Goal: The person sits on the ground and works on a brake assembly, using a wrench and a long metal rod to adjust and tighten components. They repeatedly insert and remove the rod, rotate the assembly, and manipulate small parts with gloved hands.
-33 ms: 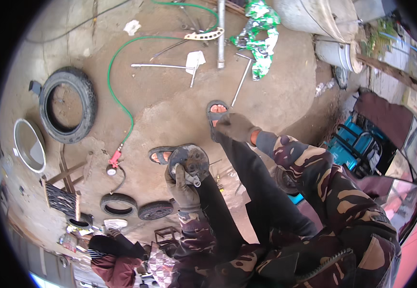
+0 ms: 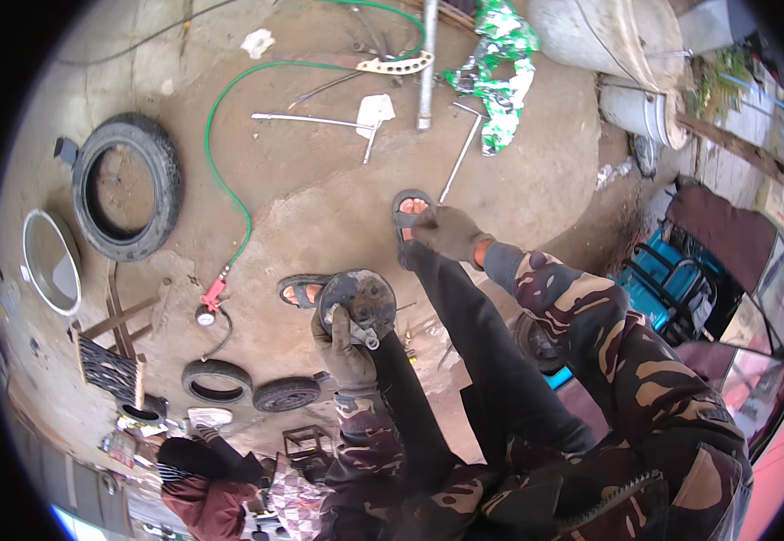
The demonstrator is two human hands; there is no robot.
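My gloved left hand (image 2: pixel 341 350) is closed on a dark, dirty round metal part (image 2: pixel 367 298) with a small silvery fitting at its lower edge, held above my left leg. My gloved right hand (image 2: pixel 446 233) hangs beside my sandalled right foot (image 2: pixel 410 206), back upward, fingers bent together; what they hold, if anything, is hidden. My left sandal (image 2: pixel 297 290) shows just beside the metal part.
Around me lie a large tyre (image 2: pixel 126 243), smaller tyres (image 2: pixel 288 395), a basin (image 2: pixel 77 279), a green hose (image 2: pixel 207 135) with a red gauge (image 2: pixel 212 298), wrenches (image 2: pixel 460 158), buckets (image 2: pixel 640 113) and a teal machine (image 2: pixel 645 288). Another person (image 2: pixel 202 505) is at the lower left.
The camera view has shifted slightly, so the upper background sits a little further right. My right hand has moved very slightly; my left hand still grips the metal part.
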